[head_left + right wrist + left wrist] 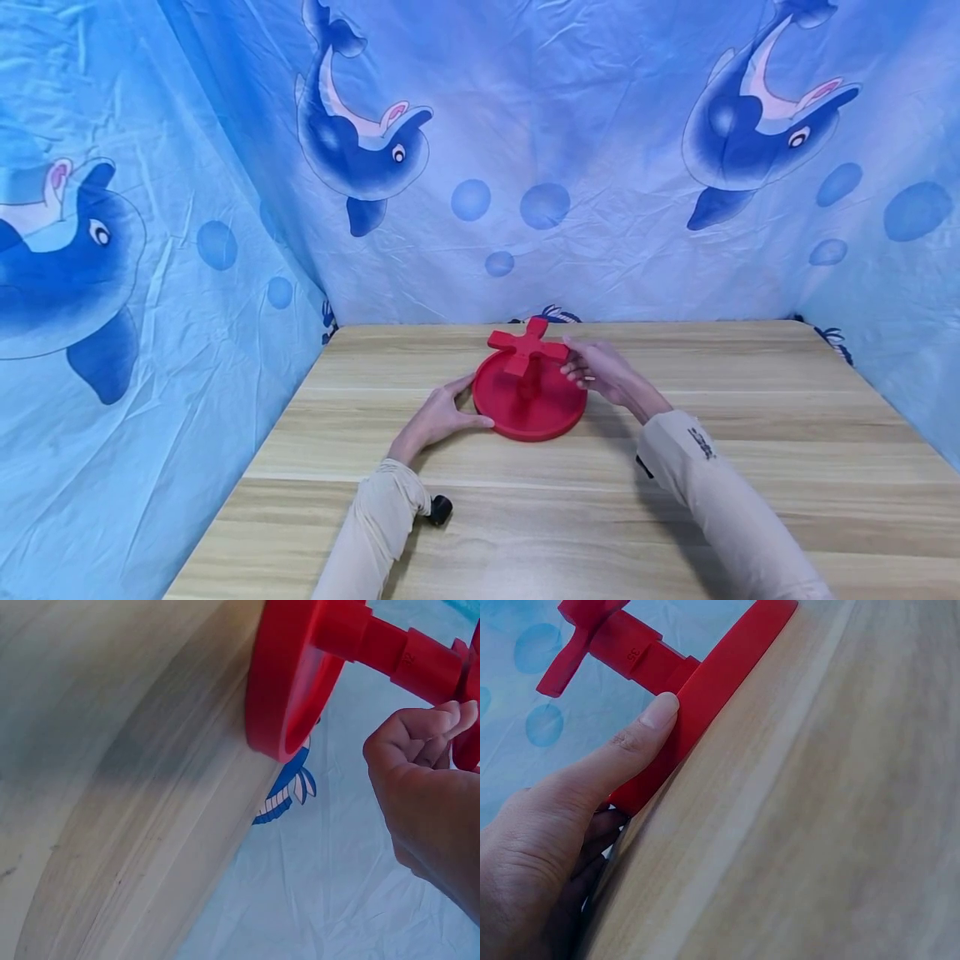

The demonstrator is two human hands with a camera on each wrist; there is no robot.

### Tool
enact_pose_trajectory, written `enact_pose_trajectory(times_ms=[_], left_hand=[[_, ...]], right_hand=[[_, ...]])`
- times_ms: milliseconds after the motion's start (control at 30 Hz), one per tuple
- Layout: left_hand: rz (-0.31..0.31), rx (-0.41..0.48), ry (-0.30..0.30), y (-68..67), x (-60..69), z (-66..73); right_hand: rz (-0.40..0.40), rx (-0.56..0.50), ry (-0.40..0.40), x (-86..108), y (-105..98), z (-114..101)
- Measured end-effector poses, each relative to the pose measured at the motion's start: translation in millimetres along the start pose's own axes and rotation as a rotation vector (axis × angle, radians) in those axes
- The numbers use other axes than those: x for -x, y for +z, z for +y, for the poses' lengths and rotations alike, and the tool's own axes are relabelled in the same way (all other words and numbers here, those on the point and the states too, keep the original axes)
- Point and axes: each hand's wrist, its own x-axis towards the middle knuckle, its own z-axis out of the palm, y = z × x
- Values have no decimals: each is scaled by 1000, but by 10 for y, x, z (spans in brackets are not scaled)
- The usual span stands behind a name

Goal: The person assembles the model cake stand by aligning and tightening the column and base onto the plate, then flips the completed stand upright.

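Observation:
A red round base (491, 398) with a raised rim lies on the table. From its middle rises a red stepped post (634, 649), marked with small digits. A red four-armed cross piece (527, 346) sits on top of the post. My left hand (438, 419) grips the base's left side, its thumb (649, 724) on the rim and the other fingers partly hidden. At the cross piece's right arm, my right hand (606, 372) pinches the end with curled fingers. In the right wrist view, the fingertips (446, 720) partly cover that arm.
The wood-grain table (525, 517) reaches back to a blue cloth (600, 267) printed with dolphins. More cloth hangs along the left and right sides. A small black device (440, 509) is at the left wrist.

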Motion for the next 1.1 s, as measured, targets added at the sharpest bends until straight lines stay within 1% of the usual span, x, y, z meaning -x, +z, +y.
enact_pose_trajectory(times_ms=[67,133,200,367,433,500,567,833,933,1100], left_hand=[[0,1,1,6,-9,5],[1,2,6,10,-13,10],[0,1,6,12,-16,18],[-3,6,8,14,-27,29],[-2,8,11,13,-32,30],[-1,11,11,12,-36,32],[-1,12,9,12,-40,35],[7,0,8,10,-56,38],[6,-2,3,2,-57,44],[-2,13,-13,-13,-55,49]], right_hand=[[3,37,-34,-2,-12,15],[11,97,-97,1,-24,39],[33,179,-184,10,-30,67],[113,406,-438,51,-17,128],[135,465,-518,66,-10,146],[149,494,-571,68,-6,165],[164,516,-602,67,-3,180],[185,534,-660,83,22,199],[185,527,-656,91,27,206],[188,508,-622,100,50,224]])
